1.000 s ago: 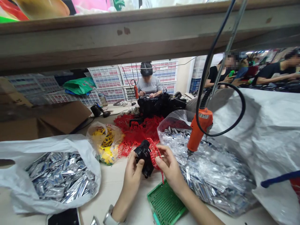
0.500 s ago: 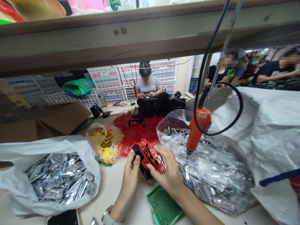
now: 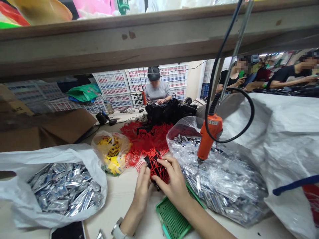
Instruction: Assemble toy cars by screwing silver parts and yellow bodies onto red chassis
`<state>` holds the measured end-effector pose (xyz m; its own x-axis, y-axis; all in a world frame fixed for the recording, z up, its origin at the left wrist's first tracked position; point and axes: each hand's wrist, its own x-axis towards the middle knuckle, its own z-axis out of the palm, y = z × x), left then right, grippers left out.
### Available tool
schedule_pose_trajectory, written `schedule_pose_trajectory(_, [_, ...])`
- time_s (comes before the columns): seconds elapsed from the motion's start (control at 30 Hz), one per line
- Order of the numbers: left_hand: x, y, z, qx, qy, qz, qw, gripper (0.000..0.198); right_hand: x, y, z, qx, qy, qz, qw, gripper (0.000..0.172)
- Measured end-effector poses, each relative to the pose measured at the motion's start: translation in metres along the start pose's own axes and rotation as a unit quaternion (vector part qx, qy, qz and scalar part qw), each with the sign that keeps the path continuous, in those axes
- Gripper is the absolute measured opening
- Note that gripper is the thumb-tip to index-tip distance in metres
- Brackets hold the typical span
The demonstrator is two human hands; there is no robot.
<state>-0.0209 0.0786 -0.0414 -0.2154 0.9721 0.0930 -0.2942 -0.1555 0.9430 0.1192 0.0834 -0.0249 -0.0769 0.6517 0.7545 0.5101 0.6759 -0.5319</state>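
Note:
My left hand [image 3: 142, 184] is closed around the lower left side of a black plastic part with a red lattice frame [image 3: 157, 167] on it. From the right, my right hand [image 3: 173, 176] grips the same piece, thumb below and fingers on the red bars. The part is tilted, and my fingers hide some of its edges. Just beyond it lies a heap of red lattice frames [image 3: 149, 141]. Under my right wrist sits a green perforated tray [image 3: 171, 217].
An orange electric screwdriver [image 3: 208, 136] hangs at right over a clear bag of silvery pieces [image 3: 224, 186]. At left stand a white bag of silvery pieces [image 3: 99, 159] and a bag of yellow parts [image 3: 113, 149]. A black heap [image 3: 169, 111] lies farther back, before a seated person [image 3: 157, 89].
The black part with the red frame has turned in my hands. My left hand has shifted slightly right and rolled, and my right fingers have moved farther over the red bars.

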Motion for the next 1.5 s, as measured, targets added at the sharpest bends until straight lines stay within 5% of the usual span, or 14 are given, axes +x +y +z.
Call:
schedule_pose_trajectory(0.3, [-0.001, 0.010, 0.013, -0.016, 0.017, -0.006, 1.000, 0.052, 0.004, -0.005, -0.008, 0.002, -0.098, -0.066, 0.993, 0.046])
schedule_pose_trajectory(0.43, [-0.003, 0.015, 0.016, -0.035, 0.015, -0.015, 0.999, 0.054, 0.007, -0.004, -0.011, 0.015, -0.084, -0.051, 0.995, 0.038])
schedule_pose_trajectory(0.6, [-0.006, 0.020, 0.019, -0.096, 0.021, -0.061, 0.993, 0.057, 0.007, 0.000, -0.007, -0.001, -0.098, -0.030, 0.995, 0.057])
schedule_pose_trajectory(0.87, [0.003, 0.022, 0.012, -0.141, 0.118, -0.104, 0.977, 0.034, 0.009, 0.004, -0.010, 0.012, -0.030, -0.013, 0.999, 0.050])
schedule_pose_trajectory(1.17, [-0.003, 0.030, 0.020, -0.133, 0.051, -0.077, 0.987, 0.053, 0.005, 0.005, -0.005, 0.030, -0.044, 0.005, 0.999, 0.048])
schedule_pose_trajectory(1.5, [-0.001, 0.039, 0.022, -0.160, 0.060, -0.090, 0.981, 0.054, 0.006, 0.004, -0.006, 0.054, -0.045, 0.005, 0.998, 0.050])
